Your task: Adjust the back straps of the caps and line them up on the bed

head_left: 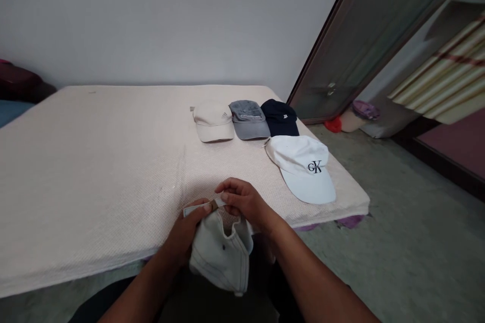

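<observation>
I hold a pale grey-white cap (222,257) over the near edge of the bed, its back turned toward me. My left hand (185,232) grips the cap's left side and pinches the back strap near its brass buckle (214,205). My right hand (244,202) pinches the strap on the other side of the buckle. Farther off on the bed lie a white cap with a dark logo (303,166), a cream cap (212,120), a grey cap (248,118) and a navy cap (280,117).
The bed (94,171) has a cream textured cover and stands against a white wall. A glass sliding door (364,45) leans open at the right, with a grey floor (409,242) below. Small red and purple items (333,124) lie by the doorway.
</observation>
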Tool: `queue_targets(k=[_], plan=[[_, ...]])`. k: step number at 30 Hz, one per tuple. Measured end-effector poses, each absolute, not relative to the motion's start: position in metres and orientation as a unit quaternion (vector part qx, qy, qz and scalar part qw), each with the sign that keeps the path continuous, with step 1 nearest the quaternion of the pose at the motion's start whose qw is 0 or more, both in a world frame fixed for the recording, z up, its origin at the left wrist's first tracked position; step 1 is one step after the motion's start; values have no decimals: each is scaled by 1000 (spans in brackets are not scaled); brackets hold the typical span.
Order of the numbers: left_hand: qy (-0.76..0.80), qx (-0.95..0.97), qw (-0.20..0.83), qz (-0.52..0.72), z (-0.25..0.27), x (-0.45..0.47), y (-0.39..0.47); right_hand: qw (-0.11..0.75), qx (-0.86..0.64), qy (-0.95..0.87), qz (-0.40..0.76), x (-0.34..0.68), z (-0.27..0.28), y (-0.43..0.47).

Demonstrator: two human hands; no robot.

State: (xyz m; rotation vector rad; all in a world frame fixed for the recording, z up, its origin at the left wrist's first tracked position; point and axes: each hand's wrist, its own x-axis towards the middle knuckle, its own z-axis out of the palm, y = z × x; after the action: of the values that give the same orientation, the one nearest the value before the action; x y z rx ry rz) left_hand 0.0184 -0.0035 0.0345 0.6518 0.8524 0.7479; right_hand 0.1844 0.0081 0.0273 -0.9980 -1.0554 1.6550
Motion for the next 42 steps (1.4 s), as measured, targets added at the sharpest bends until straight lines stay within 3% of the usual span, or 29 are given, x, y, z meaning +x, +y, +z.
queue_targets(k=[4, 9, 14, 17, 19, 21, 26, 32, 35, 39, 42], plan=[[378, 226, 812, 382, 43, 13, 7, 436, -402, -438, 676, 201, 32, 4], [347, 71, 778, 519, 46, -3, 37, 348, -382, -465, 719, 229, 33, -6], [330, 97, 790, 507, 43, 2, 60, 526, -408, -332, 668, 240, 30, 5], [300, 158, 826, 451, 39, 21, 64, 612, -463, -318, 557, 245, 32, 29], [318, 190, 830, 417, 34, 38, 62, 624, -536, -360, 441, 253, 30, 50], [367, 234, 815, 384, 27, 54, 57, 598, -602, -404, 341, 262, 26, 70], [458, 345, 741, 350, 7, 75, 43, 547, -681, -416, 251, 273, 18, 91], [569, 429, 562, 421, 6, 61, 41, 396, -745, -536, 31, 251, 40, 66], [558, 456, 522, 457, 15, 55, 36, 375, -716, -586, -56, 238, 49, 52], [519, 502, 478, 501, 39, 59, 5, 382, -660, -647, -26, 215, 48, 36], [483, 536, 523, 454, 61, 70, -36, 407, -631, -657, 65, 191, 46, 28]])
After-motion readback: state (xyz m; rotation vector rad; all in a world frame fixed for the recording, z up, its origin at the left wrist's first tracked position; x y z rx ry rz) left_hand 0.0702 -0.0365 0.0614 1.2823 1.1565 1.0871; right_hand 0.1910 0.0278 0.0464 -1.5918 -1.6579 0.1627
